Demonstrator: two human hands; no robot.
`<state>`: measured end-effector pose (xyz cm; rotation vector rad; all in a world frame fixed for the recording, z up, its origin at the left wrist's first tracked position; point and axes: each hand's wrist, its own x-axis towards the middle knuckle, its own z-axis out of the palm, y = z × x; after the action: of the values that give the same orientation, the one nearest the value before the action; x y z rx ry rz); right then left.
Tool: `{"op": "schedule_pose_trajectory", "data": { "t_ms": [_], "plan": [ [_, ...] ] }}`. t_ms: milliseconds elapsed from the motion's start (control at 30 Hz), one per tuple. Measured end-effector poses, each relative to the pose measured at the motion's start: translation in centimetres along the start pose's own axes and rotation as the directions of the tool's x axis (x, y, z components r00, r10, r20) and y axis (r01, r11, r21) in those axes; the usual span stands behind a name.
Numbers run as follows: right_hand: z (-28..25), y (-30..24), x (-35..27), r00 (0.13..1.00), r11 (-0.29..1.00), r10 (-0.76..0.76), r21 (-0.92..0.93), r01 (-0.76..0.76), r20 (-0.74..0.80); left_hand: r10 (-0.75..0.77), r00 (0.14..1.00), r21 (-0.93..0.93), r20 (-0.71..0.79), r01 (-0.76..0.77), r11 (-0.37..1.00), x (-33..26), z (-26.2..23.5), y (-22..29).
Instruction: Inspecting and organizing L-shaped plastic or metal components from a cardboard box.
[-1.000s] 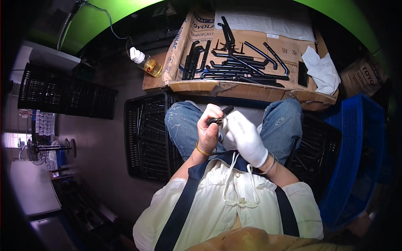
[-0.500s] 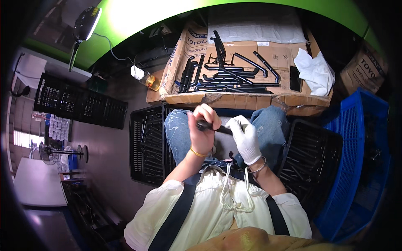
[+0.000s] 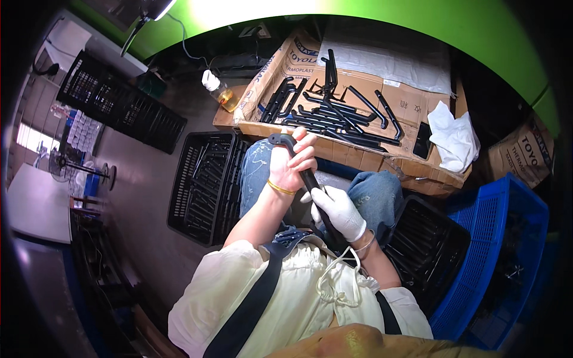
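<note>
A long black bar (image 3: 308,178) with a bent, rounded end slants across my lap. Near that end, the fingers of my bare left hand (image 3: 292,162) curl round it, and the end shows above the palm. My right hand (image 3: 339,210), in a white glove, closes on the bar lower down, toward my body. Just beyond my hands, several similar black bars (image 3: 334,116) lie in a loose pile inside an open cardboard box (image 3: 352,156).
A dark flat phone-like slab (image 3: 422,140) and crumpled white cloth (image 3: 452,140) lie at the box's right. A bottle (image 3: 225,98) stands at its left. Black crates of bars flank my legs, left (image 3: 176,190) and right (image 3: 458,234). Farther right is a blue crate (image 3: 477,221).
The bar has turned, so its bent end now points up and left, away from me. My left hand has opened out around it, and my right hand has slid lower. The view has tilted.
</note>
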<state>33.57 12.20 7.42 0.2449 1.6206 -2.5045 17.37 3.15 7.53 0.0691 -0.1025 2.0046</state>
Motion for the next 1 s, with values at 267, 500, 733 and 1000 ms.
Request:
{"op": "schedule_pose_trajectory", "data": {
  "t_ms": [267,500,733,1000],
  "plan": [
    [0.6,4.8,2.1,0.893,0.898,-0.327,-0.395,0.192,-0.31,0.364,0.927,0.939,-0.09,-0.042,0.341,-3.2,-2.2,-3.2],
    [2.5,4.9,3.7,0.874,0.886,-0.353,-0.419,0.198,-0.334,0.225,0.966,0.872,-0.125,-0.001,0.489,-5.8,-2.3,-1.5],
    [6.8,6.6,6.8,0.895,0.819,-0.363,-0.547,0.173,-0.261,0.384,0.919,0.845,-0.093,-0.131,0.518,-8.1,-3.0,2.7],
    [11.2,7.5,8.8,0.97,0.86,-0.089,-0.508,-0.04,-0.227,0.598,0.801,0.884,-0.015,-0.269,0.383,-11.1,-3.4,8.4]
  ]
}}
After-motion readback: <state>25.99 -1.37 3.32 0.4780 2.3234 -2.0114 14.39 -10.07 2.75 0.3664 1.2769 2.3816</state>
